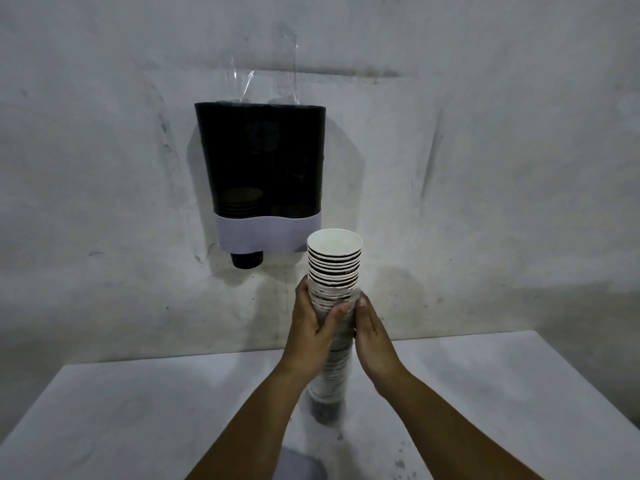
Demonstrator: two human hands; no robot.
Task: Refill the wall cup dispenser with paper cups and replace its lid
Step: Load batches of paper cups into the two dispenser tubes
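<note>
A tall stack of paper cups [333,289] stands upright between both hands above the white table [138,410]. The left hand [313,320] wraps around its middle with fingers closed on it; the right hand [372,336] presses flat against the other side. The dark dispenser [261,161] hangs on the wall up and to the left, top uncovered, a few cups visible inside.

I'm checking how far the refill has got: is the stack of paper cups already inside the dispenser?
No: the cup stack is held upright between the left hand and right hand, below and right of the wall dispenser.
</note>
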